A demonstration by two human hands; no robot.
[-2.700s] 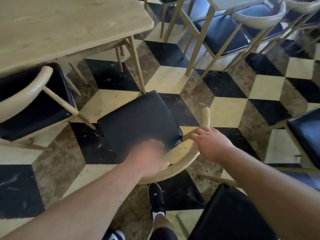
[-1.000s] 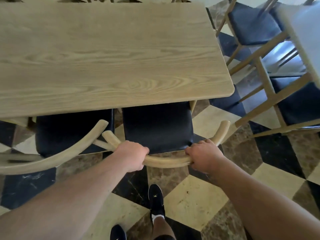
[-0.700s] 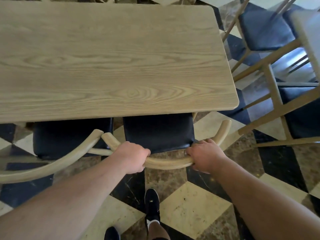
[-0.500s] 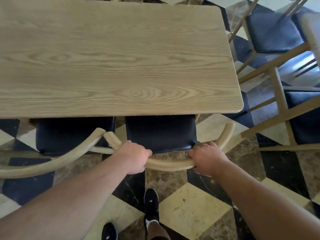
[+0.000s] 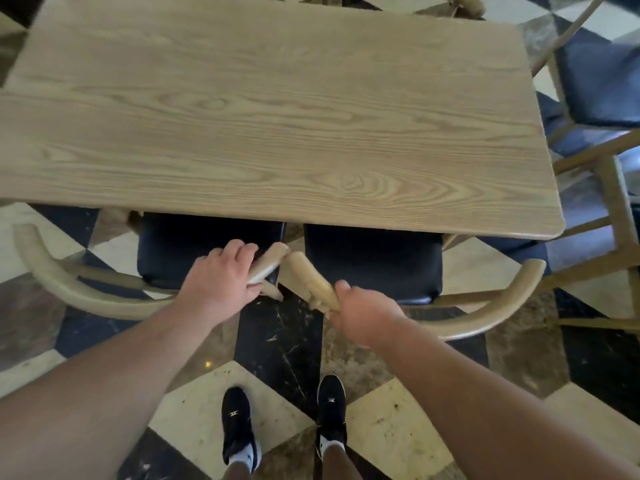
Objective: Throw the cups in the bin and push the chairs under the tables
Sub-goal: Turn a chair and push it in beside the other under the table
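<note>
Two wooden chairs with black seat cushions stand side by side at the near edge of a light wooden table, their seats partly under the top. My left hand grips the right end of the left chair's curved backrest. My right hand grips the left end of the right chair's curved backrest. The two backrest ends almost touch between my hands. No cups or bin are in view.
More wooden chairs with dark blue cushions and table legs crowd the right side. The floor is a black, cream and brown cube-pattern tile. My two feet in black shoes stand just behind the chairs.
Both hands held the right chair's backrest before. Now my left hand has shifted to the left chair's backrest end and my right hand to the right chair's left end. The view moved left.
</note>
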